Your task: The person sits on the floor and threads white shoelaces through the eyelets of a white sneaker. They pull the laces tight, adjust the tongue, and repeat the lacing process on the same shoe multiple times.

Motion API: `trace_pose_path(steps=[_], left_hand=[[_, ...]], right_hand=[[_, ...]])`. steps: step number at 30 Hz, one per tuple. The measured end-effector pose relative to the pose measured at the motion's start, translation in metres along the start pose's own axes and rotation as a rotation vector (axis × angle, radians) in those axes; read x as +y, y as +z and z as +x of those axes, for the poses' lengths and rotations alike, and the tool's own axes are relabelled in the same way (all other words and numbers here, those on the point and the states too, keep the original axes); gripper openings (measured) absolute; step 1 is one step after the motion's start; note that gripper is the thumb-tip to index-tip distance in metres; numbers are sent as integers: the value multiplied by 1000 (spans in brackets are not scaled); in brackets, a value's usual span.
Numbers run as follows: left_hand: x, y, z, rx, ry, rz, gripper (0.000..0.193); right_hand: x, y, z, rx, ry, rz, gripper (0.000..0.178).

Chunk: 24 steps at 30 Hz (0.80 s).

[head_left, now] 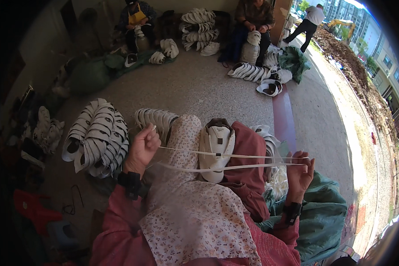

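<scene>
A long white shoelace [248, 167] stretches between my hands in two strands, passing over a white shoe upper [216, 146]. My left hand [145, 147] is closed, thumb and finger pinched together at the left end of the lace. My right hand [300, 170] is raised on the other side, with the lace caught round its bent fingers. The upper rests between my thighs, toe toward me, with a dark collar at its far end. A flowered apron [199, 221] covers my lap. Whether the lace runs through the upper's eyelets I cannot tell.
Stacked white shoe uppers [99, 137] stand at my left, with another row [157, 119] by my knee. Bundled white laces [277, 179] and a green sack [321, 217] lie at my right. Two people sit working at the back; a third [312, 22] is outside.
</scene>
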<state>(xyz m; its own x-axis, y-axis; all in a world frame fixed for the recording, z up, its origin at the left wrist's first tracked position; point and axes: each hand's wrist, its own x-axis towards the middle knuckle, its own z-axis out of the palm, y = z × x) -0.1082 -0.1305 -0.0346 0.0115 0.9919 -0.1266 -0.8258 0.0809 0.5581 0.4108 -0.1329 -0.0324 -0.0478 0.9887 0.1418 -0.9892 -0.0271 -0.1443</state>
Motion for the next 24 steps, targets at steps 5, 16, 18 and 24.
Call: trace_pose_path(steps=[5, 16, 18, 24], left_hand=[[93, -126, -45, 410, 124, 118, 8], [269, -325, -148, 986, 702, 265, 18], [288, -346, -177, 1102, 762, 287, 16], [270, -297, -135, 870, 815, 735, 23]], right_hand=[[-87, -48, -21, -51, -221, 71, 16], [-196, -164, -73, 396, -382, -79, 25], [-187, -177, -53, 707, -444, -171, 23], [-201, -200, -48, 723, -247, -223, 16]])
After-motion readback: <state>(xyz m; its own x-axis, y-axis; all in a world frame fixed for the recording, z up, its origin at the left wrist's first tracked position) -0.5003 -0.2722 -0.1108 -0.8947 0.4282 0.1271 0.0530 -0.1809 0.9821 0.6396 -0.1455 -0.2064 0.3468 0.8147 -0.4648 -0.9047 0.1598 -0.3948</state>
